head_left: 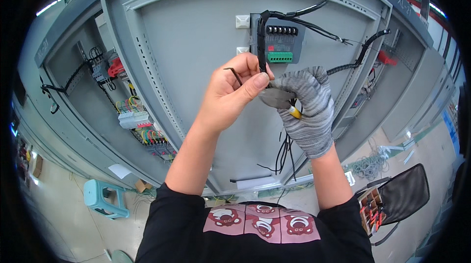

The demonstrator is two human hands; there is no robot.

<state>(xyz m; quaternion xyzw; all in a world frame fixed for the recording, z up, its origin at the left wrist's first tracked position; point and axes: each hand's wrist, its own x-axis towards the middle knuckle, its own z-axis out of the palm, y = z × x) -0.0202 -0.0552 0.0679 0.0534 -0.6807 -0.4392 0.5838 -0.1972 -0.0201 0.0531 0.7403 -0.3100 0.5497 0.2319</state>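
My left hand (229,92), bare, pinches a black-wrapped wire bundle (261,42) between thumb and fingers. A short black strip (235,74) sticks out past its curled fingers. In a grey knitted glove, my right hand (310,113) is closed around pliers (277,98), whose metal head lies right beside my left thumb; a yellow bit of handle shows. The jaw tips are hard to make out against the bundle. Below my hands hang several loose black wires (283,154). Behind the bundle, a grey device with a green terminal block (280,57) is fixed to the panel.
Wire branches (319,30) reach right from the bundle's top. The grey cabinet door (196,32) stands between open cabinets with wired breakers (135,119). A blue stool (105,198) is at lower left; a black chair (406,193) and a tool box (372,209) are at lower right.
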